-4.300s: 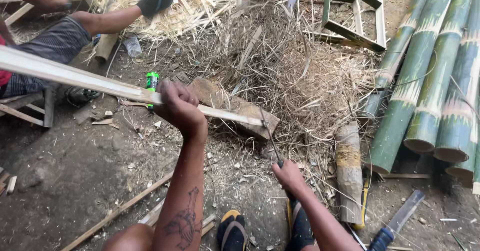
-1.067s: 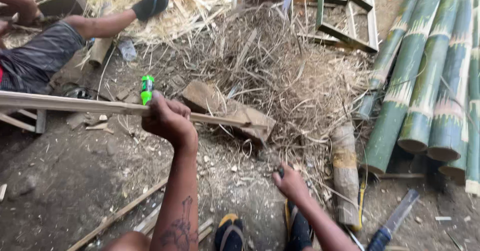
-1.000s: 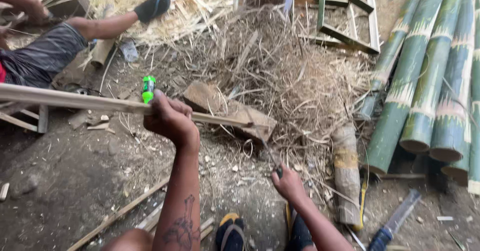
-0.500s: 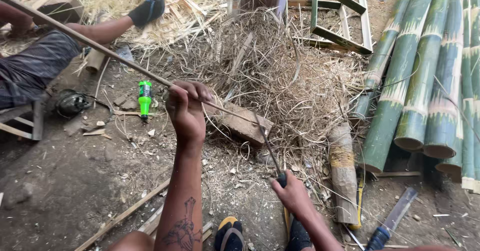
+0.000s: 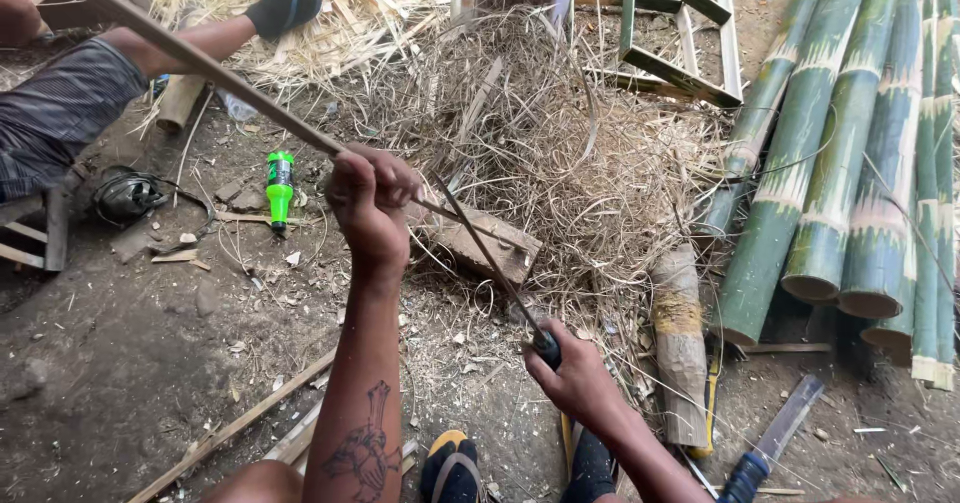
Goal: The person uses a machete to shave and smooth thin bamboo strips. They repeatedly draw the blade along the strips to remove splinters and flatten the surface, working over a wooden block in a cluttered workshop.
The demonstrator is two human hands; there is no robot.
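My left hand [image 5: 368, 201] grips a long pale bamboo strip [image 5: 190, 58] that runs up to the far left and rests at its near end on a wooden block [image 5: 480, 248]. My right hand [image 5: 575, 378] holds the dark handle of a thin-bladed knife [image 5: 490, 263]. The blade slants up from my right hand and meets the strip just by my left hand. A tangled heap of dry bamboo shavings [image 5: 560, 143] lies behind the block. My two sandalled feet [image 5: 450, 468] show at the bottom edge.
Thick green bamboo poles [image 5: 830, 153] lie at the right. A short bamboo stump [image 5: 682, 333] and a blue-handled blade [image 5: 770, 443] lie near my right hand. A green bottle [image 5: 279, 188] and a power tool [image 5: 125, 195] lie left. Another person's legs [image 5: 110, 73] stretch across the top left.
The strip's far end has swung upward from nearly level to a steep slant. My left hand has shifted right along it, and the knife blade now lies against the strip.
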